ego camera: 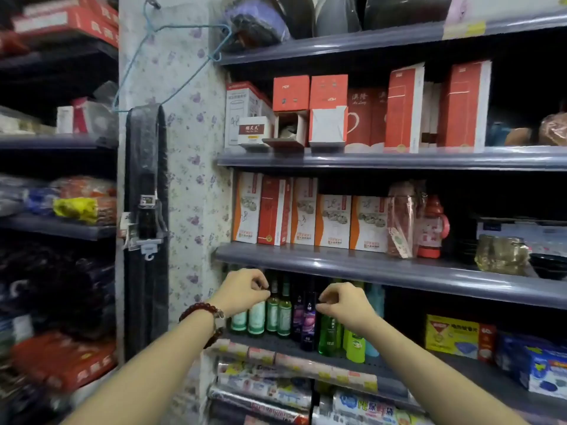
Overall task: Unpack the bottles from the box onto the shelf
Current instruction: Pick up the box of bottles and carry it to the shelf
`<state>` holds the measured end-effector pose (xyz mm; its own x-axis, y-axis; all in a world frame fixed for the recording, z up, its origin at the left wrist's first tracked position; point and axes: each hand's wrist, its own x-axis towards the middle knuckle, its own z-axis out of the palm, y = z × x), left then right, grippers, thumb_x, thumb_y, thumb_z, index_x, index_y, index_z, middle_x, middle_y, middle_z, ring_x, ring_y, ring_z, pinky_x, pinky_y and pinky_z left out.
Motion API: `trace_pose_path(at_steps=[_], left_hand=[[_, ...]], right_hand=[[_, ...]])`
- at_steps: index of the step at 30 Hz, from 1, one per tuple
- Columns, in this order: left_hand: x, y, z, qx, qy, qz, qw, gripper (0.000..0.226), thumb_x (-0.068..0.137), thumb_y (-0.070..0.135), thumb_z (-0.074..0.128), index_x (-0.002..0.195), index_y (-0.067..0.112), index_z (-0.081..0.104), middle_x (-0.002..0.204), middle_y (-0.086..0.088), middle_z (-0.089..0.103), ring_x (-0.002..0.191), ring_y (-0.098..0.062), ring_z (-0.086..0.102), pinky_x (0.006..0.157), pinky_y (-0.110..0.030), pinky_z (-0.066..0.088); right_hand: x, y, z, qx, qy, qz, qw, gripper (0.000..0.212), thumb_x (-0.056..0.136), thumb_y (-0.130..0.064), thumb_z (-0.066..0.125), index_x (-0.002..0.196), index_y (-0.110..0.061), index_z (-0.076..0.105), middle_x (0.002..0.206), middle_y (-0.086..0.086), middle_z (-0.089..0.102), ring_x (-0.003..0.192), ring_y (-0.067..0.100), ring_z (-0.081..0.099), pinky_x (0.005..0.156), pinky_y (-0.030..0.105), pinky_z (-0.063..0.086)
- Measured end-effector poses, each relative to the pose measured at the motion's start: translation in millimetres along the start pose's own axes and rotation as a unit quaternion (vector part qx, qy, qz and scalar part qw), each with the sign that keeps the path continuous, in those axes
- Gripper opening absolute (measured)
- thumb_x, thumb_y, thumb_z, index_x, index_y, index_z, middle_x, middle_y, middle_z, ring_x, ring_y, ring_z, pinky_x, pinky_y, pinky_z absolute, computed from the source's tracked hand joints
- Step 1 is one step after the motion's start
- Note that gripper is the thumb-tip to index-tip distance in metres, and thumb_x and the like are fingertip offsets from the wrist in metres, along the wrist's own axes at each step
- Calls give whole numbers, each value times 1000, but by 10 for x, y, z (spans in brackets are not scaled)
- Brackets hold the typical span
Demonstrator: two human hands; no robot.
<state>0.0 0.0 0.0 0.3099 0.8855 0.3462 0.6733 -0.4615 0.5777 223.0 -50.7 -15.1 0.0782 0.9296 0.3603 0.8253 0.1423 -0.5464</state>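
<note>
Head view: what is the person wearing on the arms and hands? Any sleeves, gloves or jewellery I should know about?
Both forearms are bare, with no sleeves in view and no gloves. The left hand has a bracelet of round dark red beads at the wrist, apparently wrapped more than once, with a small pale charm. The right hand and its wrist show nothing worn; no rings can be made out.

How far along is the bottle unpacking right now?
Done: a row of bottles already stands on the shelf, pale green ones on the left, dark purple in the middle, bright green on the right. In hand: the left hand and right hand are both at the bottle tops, fingers pinched, apparently setting or straightening them. Left: cannot tell, since the box is out of view.
</note>
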Motion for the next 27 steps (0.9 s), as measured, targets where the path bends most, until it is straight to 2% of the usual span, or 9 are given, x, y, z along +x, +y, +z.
trace_pose_path(at_steps=[3,7,11,15,16,19,22,25,27], left_hand=[[-190,-273,-192,-11,13,-24,1000,12,82,23,67,92,15,66,81,0,68,72,-8,61,61,-15,44],[-514,-737,-557,27,32,-70,997,14,84,22,64,95,14,67,68,11,57,64,0,53,57,-9,39],[-895,-1212,-967,55,60,-122,989,15,83,20,66,96,12,68,73,5,64,65,0,56,56,-3,40],[-1306,-1665,-1364,81,89,-178,977,11,84,21,66,93,15,65,76,4,67,61,3,57,48,-1,38],[-1410,-1777,-1462,90,99,-193,972,9,83,22,67,91,17,64,76,5,67,61,4,56,48,-1,38],[-1711,-2103,-1733,115,124,-233,958,8,83,24,67,89,21,64,79,5,66,69,-4,58,57,-4,40],[-2007,-2377,-1939,127,140,-280,941,14,83,25,66,95,18,66,85,3,66,79,-10,59,71,-19,43],[-2319,-2658,-2045,123,151,-319,928,14,84,23,65,96,16,68,82,3,64,78,-8,58,65,-17,40],[-2513,-2860,-2079,126,164,-339,918,13,83,23,65,94,16,70,81,3,64,81,-11,60,66,-17,40]], right_hand=[[138,-203,294,-4,-31,-25,999,20,82,-26,70,97,-13,70,85,-3,64,77,8,57,59,11,39],[225,-626,820,12,-85,-62,994,20,81,-24,70,96,-11,71,83,-1,64,79,12,58,65,19,42],[273,-1138,1391,44,-121,-113,985,18,78,-20,72,92,-9,72,79,0,65,76,12,59,55,11,39],[252,-1734,1935,73,-171,-149,971,19,80,-20,71,95,-8,71,81,2,66,78,12,60,56,10,40],[241,-1890,2069,74,-180,-162,968,20,80,-21,72,96,-9,71,86,3,69,82,14,62,62,14,41],[178,-2334,2486,94,-210,-181,956,21,79,-22,73,96,-10,72,99,6,73,93,17,65,80,25,47],[59,-2697,2869,112,-242,-189,945,22,78,-23,73,96,-9,72,100,6,72,95,17,64,81,26,48],[-91,-2986,3258,124,-261,-209,934,22,78,-25,74,94,-10,72,100,6,72,98,19,64,77,21,41],[-204,-3138,3521,123,-278,-221,927,22,78,-23,74,95,-9,72,99,8,73,96,21,66,74,22,41]])
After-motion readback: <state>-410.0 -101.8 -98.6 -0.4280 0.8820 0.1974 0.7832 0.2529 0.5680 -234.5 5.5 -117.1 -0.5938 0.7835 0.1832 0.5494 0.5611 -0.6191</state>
